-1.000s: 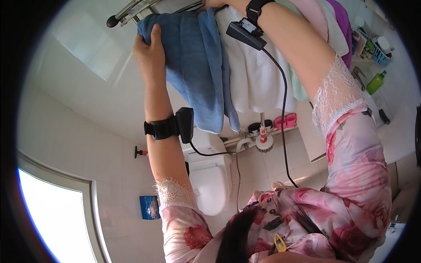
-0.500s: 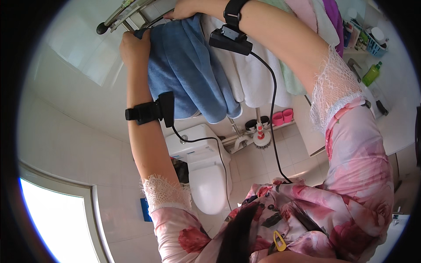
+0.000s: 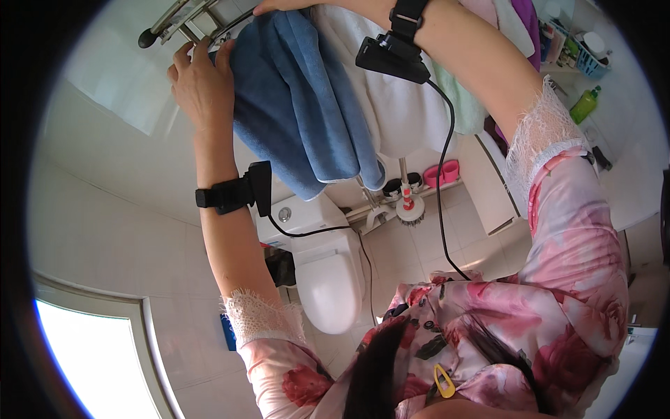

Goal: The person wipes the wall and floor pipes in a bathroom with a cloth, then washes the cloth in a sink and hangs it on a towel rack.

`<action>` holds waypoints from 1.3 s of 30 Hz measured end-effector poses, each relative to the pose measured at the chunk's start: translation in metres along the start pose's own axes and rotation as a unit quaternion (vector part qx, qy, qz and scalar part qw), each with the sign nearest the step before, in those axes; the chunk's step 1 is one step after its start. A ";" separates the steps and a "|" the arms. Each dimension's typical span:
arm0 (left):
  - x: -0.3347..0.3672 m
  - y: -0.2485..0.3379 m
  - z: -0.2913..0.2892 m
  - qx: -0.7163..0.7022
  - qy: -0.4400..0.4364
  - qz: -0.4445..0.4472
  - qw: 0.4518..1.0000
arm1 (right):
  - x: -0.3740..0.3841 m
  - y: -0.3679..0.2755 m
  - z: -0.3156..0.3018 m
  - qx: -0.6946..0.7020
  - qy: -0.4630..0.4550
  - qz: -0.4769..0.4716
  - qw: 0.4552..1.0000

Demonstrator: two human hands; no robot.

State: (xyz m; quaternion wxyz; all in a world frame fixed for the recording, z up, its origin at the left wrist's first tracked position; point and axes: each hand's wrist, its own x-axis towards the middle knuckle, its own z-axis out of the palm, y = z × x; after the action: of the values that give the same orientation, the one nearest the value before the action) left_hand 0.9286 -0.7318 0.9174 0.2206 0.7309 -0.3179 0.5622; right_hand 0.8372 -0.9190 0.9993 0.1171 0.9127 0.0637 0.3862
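Note:
A blue towel [image 3: 293,105] hangs in folds from a metal rack [image 3: 202,21] at the upper edge. At the towel's upper left corner is my left hand [image 3: 202,84], its fingers spread apart and reaching up beside the rack bar. My right hand [image 3: 283,5] lies along the top of the blue towel. One fingertip points left there, while the upper edge cuts off most of that hand, so its grip is hidden. White towels [image 3: 401,105] hang to the right of the blue one, partly behind my right forearm.
Below stands a white toilet [image 3: 328,290], with a round brush [image 3: 410,208] and pink slippers [image 3: 441,172] by the wall. At right are a green bottle [image 3: 585,105] and a blue basket [image 3: 592,64]. Black cables run from both wrist straps.
My left hand has loosened from the towel's corner and spread its fingers, shifting slightly left. My right hand has moved a little left and up along the towel's top.

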 end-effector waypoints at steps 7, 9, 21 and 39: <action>-0.005 0.056 0.026 0.022 -0.125 0.102 0.987 | -0.031 -0.010 0.029 0.096 0.000 0.145 0.985; 0.001 0.041 0.021 0.000 -0.209 0.095 0.973 | -0.036 -0.031 0.020 0.083 -0.053 0.134 0.986; 0.015 0.056 0.046 -0.090 -0.172 0.049 0.980 | -0.087 -0.037 0.014 0.172 0.063 0.136 0.974; -0.075 0.227 -0.034 -0.389 -0.028 0.153 0.908 | -0.365 -0.076 -0.003 0.249 0.002 0.256 0.934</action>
State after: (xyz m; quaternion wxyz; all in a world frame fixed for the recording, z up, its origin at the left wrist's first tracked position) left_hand 0.7311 -0.8514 0.8462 0.3900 0.5449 -0.6253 0.4001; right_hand 0.5803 -0.9202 0.7294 -0.2169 0.8972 -0.0780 0.3767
